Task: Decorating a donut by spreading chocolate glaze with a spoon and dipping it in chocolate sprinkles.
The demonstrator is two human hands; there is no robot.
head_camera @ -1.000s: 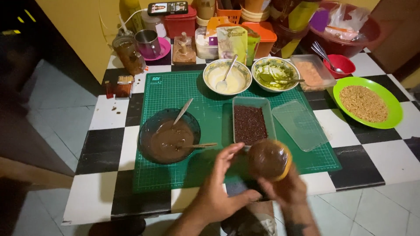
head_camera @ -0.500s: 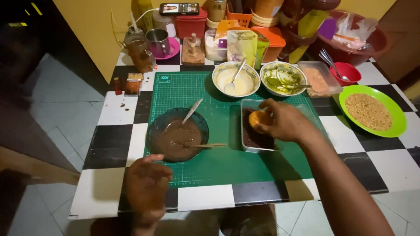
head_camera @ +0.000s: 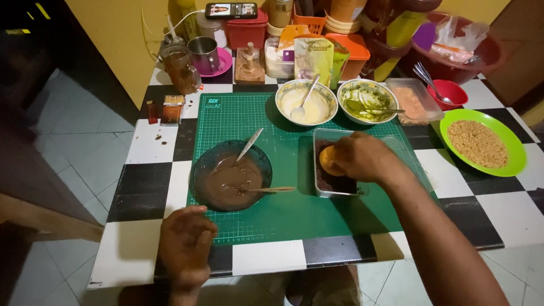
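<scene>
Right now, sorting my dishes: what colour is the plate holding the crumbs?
Bright green plate, clearest in the head view.

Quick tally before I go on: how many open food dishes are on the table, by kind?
Round bowls: 4, namely the dark chocolate bowl, cream bowl, green-sauce bowl, small red bowl
Rectangular containers: 2, namely the sprinkle tray under the right hand, clear tub
Plates: 1, the green plate
Total: 7

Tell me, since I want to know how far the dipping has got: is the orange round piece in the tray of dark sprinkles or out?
In: the right hand presses the orange round piece onto the dark sprinkles in the clear tray.
</scene>
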